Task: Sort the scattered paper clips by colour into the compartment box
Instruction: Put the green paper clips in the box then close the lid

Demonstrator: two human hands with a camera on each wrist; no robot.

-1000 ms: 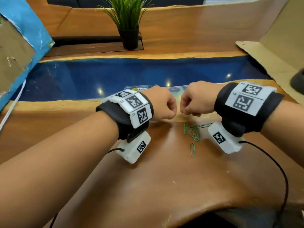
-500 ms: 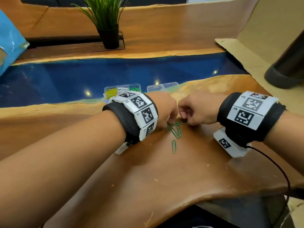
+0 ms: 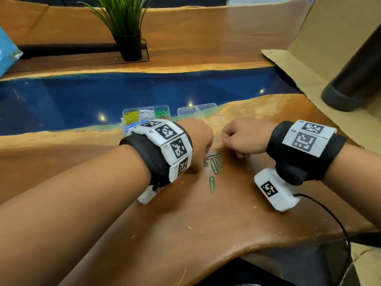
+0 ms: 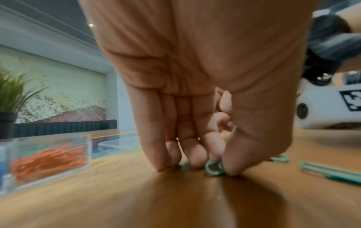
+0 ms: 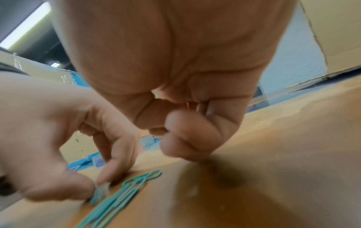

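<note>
Several green paper clips point(image 3: 215, 165) lie on the wooden table, with one more point(image 3: 212, 183) just in front of them. My left hand point(image 3: 204, 163) reaches down at the left edge of this pile. In the left wrist view its thumb and fingers point(image 4: 216, 166) pinch one green clip point(image 4: 213, 168) against the wood. My right hand point(image 3: 237, 148) rests just right of the pile, curled into a fist point(image 5: 175, 134) with no clip showing in it. The clear compartment box point(image 3: 125, 112) behind my left wrist holds yellow, white, green, blue and orange clips in separate cells.
A second clear tray or lid point(image 3: 201, 112) lies right of the box. A potted plant point(image 3: 127, 46) stands at the back. Cardboard point(image 3: 299, 75) and a dark cylinder point(image 3: 350, 85) fill the right side. The table's front edge curves close to me.
My left hand has come down onto the left edge of the green pile and pinches a clip. My right hand has drawn back to the right, off the clips.
</note>
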